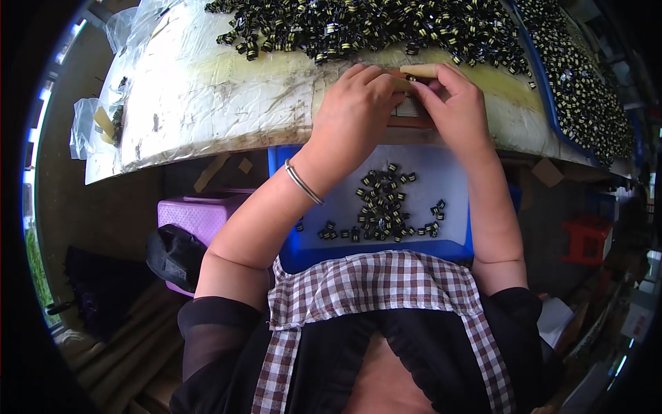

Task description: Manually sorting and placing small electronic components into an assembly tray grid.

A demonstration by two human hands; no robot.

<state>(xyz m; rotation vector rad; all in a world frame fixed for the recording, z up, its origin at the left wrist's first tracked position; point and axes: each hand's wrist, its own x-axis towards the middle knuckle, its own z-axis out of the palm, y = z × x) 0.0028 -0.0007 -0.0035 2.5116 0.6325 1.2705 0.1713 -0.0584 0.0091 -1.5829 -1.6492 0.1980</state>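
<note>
My left hand (pixel 358 100) and my right hand (pixel 455 100) meet at the table's front edge. The right thumb and index finger, the latter in a tan finger cover, pinch a small black part (pixel 411 78). The left fingers are bent in beside it, and what their tips grip is hidden behind the hand. Under both hands lies a reddish-brown block (pixel 414 122) with a pale gridded face, partly covered by my fingers. Just beyond them spreads a heap of small black parts with yellow bands (pixel 372 27).
Below the table edge, a blue bin with a pale bottom (pixel 441 165) holds several banded parts (pixel 383 207). A blue-rimmed tray of small parts (pixel 579 90) stands at the right. A purple box (pixel 200 214) with a black cap (pixel 176 255) is at the left, a red stool (pixel 586 238) at the right.
</note>
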